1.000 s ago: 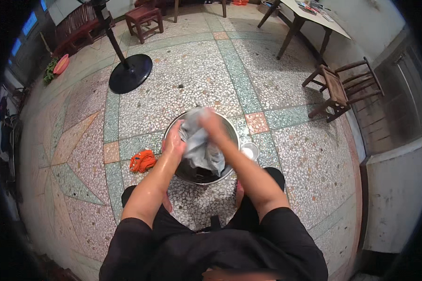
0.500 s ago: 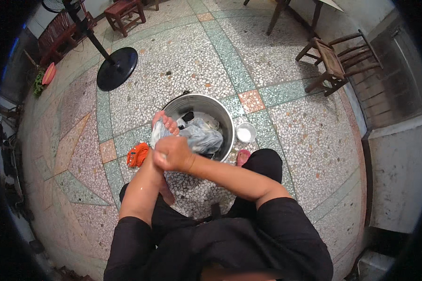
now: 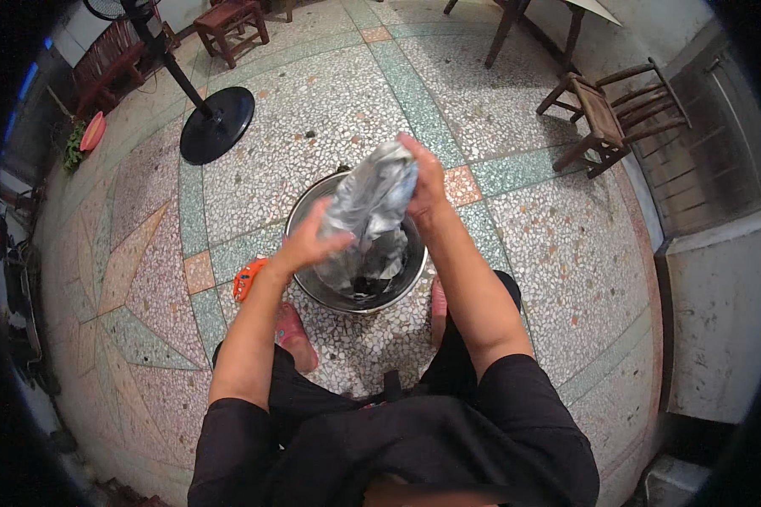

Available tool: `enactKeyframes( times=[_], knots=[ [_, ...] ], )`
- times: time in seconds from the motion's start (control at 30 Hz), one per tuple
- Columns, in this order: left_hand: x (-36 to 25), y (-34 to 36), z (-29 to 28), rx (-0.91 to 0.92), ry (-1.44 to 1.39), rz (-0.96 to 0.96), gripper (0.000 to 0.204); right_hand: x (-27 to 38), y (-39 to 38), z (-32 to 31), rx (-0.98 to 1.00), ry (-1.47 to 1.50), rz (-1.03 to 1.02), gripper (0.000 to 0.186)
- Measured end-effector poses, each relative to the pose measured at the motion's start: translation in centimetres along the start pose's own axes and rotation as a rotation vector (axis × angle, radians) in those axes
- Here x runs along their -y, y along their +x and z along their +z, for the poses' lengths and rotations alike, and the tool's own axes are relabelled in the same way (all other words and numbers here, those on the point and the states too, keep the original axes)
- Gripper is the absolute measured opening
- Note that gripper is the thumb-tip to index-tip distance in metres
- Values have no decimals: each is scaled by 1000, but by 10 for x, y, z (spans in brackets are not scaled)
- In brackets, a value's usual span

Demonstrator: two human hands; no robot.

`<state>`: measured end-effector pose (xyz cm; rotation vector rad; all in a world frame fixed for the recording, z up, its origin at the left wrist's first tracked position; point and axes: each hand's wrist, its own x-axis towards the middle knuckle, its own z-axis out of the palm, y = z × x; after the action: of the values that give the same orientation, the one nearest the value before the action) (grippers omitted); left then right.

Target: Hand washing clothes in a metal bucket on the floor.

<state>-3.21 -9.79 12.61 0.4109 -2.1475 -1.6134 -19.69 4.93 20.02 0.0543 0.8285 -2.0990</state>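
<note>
A wet grey garment (image 3: 368,194) is stretched up between my hands above a round metal tub (image 3: 296,262). My right hand (image 3: 424,177) grips its upper end, beyond the tub's far right rim. My left hand (image 3: 317,241) is on the lower left part of the garment, slightly blurred, thumb spread against the cloth. More wet clothes, some dark (image 3: 365,286), lie inside the tub. A bright orange cloth (image 3: 247,277) is on the floor left of the tub, partly behind my left forearm. My pink slippers (image 3: 292,329) are either side near the tub's base.
A black fan stand (image 3: 216,122) stands ahead-left on the terrazzo floor (image 3: 550,270), with a red wooden stool (image 3: 228,29) and bench beyond. A wooden chair (image 3: 604,122) and table legs are at the right by the wall. A pink basin (image 3: 93,131) and plant are at far left.
My hands, close together low at the tub's left half a second ago, are now apart, the right raised toward the far right with the garment lifted. The small white bowl is now hidden.
</note>
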Motion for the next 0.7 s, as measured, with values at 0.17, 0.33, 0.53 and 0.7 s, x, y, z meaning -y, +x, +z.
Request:
enactKeyframes(
  times=[0.17, 0.33, 0.53, 0.7],
  knots=[
    [-41, -9, 2, 297, 341, -183, 37, 26, 4, -12, 70, -34, -101, 24],
    [-73, 13, -33, -182, -293, -78, 31, -8, -6, -20, -30, -1545, -288, 45],
    [-15, 16, -56, -411, -1212, -345, 21, 13, -26, 2, 495, -1077, -43, 25],
    [-20, 19, 5, -191, -1330, -572, 26, -21, 30, -26, 88, -557, -229, 25]
  ],
)
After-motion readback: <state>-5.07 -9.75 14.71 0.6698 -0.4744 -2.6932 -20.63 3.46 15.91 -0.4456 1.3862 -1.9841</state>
